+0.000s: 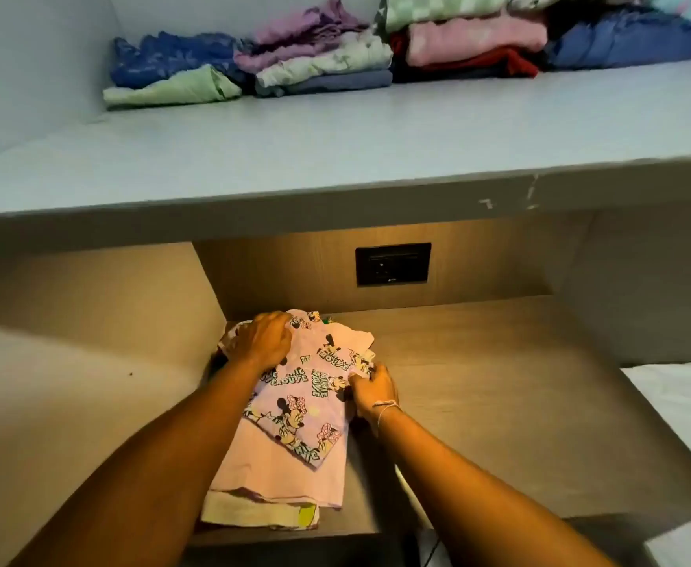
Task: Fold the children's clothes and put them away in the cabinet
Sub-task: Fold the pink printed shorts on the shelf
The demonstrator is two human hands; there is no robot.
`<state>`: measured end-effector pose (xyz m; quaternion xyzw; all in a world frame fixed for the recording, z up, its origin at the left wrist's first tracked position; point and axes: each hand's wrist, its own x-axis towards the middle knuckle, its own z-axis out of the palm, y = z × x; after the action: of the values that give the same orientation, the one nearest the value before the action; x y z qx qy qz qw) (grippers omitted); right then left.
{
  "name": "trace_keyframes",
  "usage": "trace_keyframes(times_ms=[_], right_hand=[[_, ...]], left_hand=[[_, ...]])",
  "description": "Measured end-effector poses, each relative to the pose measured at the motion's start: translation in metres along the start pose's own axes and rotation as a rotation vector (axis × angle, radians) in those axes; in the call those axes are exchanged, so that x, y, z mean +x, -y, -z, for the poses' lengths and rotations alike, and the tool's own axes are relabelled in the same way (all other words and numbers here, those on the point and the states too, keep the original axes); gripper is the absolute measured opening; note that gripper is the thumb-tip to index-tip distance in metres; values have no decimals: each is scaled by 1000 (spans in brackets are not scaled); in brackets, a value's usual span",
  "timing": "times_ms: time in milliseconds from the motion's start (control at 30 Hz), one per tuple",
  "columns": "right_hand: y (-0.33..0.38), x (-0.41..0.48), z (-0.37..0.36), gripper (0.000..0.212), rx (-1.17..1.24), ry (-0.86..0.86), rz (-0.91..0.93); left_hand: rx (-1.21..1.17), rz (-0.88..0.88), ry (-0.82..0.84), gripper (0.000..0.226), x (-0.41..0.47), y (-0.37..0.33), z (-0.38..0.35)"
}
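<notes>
A folded pink children's garment with cartoon mouse prints (303,399) lies on top of a small pile of folded clothes (270,497) on the lower wooden shelf (499,403) of the cabinet. My left hand (264,341) presses flat on the garment's far left corner. My right hand (374,386) pinches its right edge. Both forearms reach in from below. A plain pink piece and a pale yellow piece show under the printed one at the near end of the pile.
The upper grey shelf (335,157) carries stacks of folded clothes (327,51) in blue, green, purple, pink and red along its back. A black socket plate (393,263) sits on the wooden back wall. White fabric (687,399) lies at the right edge.
</notes>
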<state>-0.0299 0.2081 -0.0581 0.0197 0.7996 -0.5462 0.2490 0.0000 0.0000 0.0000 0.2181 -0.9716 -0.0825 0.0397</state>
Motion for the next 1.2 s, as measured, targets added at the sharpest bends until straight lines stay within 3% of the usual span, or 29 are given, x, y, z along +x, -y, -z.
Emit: trace_keyframes(times_ms=[133, 233, 333, 467, 567, 700, 867, 1033, 1100, 1200], right_hand=[[14, 4, 6, 48, 34, -45, -108], [16, 14, -2, 34, 40, -43, -205], [15, 14, -12, 21, 12, -62, -187], [15, 8, -5, 13, 37, -173, -140], [14, 10, 2, 9, 92, -166, -101], [10, 2, 14, 16, 213, -160, -49], [9, -31, 56, 9, 394, 54, 53], [7, -81, 134, 12, 657, 172, 7], [-9, -91, 169, 12, 694, 116, -48], [-42, -91, 215, 7, 634, -52, -122]], left_hand=[[11, 148, 165, 45, 32, 3, 2], [52, 250, 285, 53, 43, 13, -3], [162, 260, 296, 59, 47, 14, -8], [140, 225, 138, 45, 53, 13, -10], [11, 190, -48, 30, 50, 11, -9], [-209, 130, -272, 26, 30, 8, 1], [-404, 156, -434, 26, -5, -28, 31], [-408, -217, -483, 22, 7, -115, 68], [-294, -362, -426, 23, 22, -175, 68], [-104, -480, -212, 26, 35, -254, 37]])
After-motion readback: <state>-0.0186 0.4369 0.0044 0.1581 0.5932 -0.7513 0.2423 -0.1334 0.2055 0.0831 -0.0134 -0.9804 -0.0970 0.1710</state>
